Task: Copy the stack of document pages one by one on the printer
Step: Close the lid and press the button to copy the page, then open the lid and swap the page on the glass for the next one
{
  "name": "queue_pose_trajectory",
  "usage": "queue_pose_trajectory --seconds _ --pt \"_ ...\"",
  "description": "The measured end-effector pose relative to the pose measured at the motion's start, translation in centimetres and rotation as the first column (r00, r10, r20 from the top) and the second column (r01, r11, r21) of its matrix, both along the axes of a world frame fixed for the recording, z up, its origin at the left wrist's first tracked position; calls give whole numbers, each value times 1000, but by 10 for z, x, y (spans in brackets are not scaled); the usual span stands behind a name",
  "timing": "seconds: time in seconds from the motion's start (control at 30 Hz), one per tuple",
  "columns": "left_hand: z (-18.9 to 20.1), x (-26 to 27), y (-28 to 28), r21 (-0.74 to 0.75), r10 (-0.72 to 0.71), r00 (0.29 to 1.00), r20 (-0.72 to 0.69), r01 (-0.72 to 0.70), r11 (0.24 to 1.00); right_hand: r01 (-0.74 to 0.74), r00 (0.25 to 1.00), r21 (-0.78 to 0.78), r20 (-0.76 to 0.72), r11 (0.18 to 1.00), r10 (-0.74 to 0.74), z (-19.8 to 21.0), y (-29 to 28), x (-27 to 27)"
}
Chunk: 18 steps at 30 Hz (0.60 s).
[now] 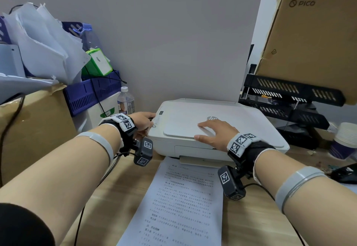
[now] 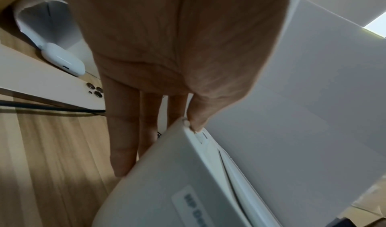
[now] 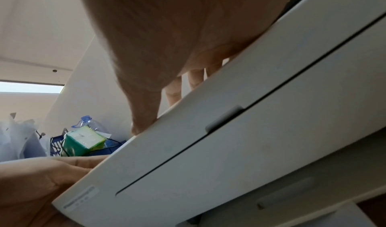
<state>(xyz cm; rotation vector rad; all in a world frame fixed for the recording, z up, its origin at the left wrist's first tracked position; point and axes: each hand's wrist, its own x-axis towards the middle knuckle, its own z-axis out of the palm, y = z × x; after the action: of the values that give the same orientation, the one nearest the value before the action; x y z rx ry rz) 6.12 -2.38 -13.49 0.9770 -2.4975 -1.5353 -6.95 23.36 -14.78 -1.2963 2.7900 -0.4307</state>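
A white printer [image 1: 241, 122] stands at the back of the wooden desk with its scanner lid [image 1: 185, 124] closed. My right hand [image 1: 212, 132] lies flat on the lid with straight fingers, its thumb at the lid's front edge. My left hand [image 1: 144, 121] is at the printer's left side; in the left wrist view its thumb [image 2: 196, 116] touches the control strip and its straight fingers [image 2: 123, 139] hang beside the printer [image 2: 177, 189]. A printed document page [image 1: 179, 203] lies on the desk in front of the printer. The right wrist view shows the printer's front [image 3: 229, 148].
Left of the printer are a water bottle [image 1: 125, 100], a blue basket [image 1: 90, 93] with a green box [image 1: 97, 63], crumpled papers and a cardboard box [image 1: 36, 122]. Black document trays [image 1: 289, 99] and a stack of paper cups [image 1: 342, 143] stand right. A phone [image 2: 69, 88] and earbud case [image 2: 62, 59] lie left.
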Motion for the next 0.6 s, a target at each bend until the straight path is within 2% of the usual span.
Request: queue_pose_trajectory --seconds 0.13,0.2,0.27,0.37,0.47,0.53,0.6 --pt "4 0 -1 -55 5 1000 -1 -5 998 1 997 24 -83 1000 1 11 1 3" --pt "8 -2 -1 -185 -15 1000 6 16 983 -17 974 62 -226 998 31 18 2 7" --pt "12 -5 0 -360 -69 997 34 77 930 -52 932 72 -355 996 74 23 1 10" --pt "20 -9 7 -496 -137 991 10 124 859 -111 884 11 -455 994 104 33 1 9" --pt "27 -17 9 -469 -215 968 -132 130 873 -150 833 -147 -551 978 45 57 1 3" --pt "35 -26 11 -392 -245 930 -272 126 911 -119 803 -222 -594 968 -37 77 -4 -3" --pt "44 -37 15 -305 -216 880 -423 86 949 -84 763 -282 -635 956 -120 98 -14 -7"
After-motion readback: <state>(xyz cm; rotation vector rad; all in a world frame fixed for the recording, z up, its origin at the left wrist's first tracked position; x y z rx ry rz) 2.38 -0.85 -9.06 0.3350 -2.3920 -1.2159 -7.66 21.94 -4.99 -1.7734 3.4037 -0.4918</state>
